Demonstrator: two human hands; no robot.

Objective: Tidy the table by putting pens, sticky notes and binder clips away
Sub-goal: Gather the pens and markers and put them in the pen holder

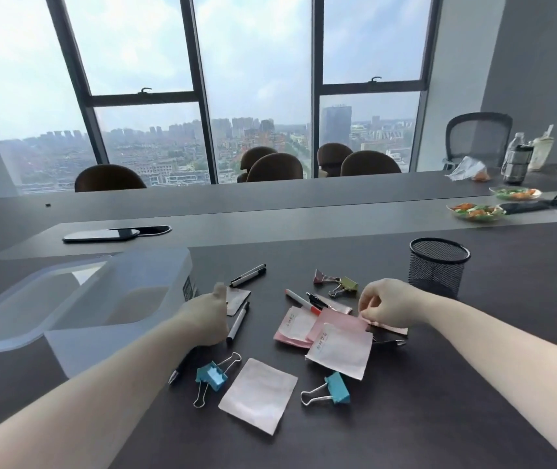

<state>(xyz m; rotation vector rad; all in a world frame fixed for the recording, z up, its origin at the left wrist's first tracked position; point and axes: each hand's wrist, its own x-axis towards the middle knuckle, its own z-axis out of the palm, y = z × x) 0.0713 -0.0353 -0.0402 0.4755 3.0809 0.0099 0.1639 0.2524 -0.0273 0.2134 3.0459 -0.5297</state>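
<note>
A clear plastic bin (108, 299) sits open at far left, likely for the clutter. The left hand (204, 319) pinches a pale sticky note (238, 299) between thumb and fingers. Pens, binder clips and more notes lie scattered mid-table. The right hand (387, 304) closes fingertips on a pink note (388, 328), just beside the mesh pen cup (437, 265).

Right hand (390, 304) pinching pink sticky note (388, 327); left hand (204, 319) beside clear bin (118, 299).
</note>
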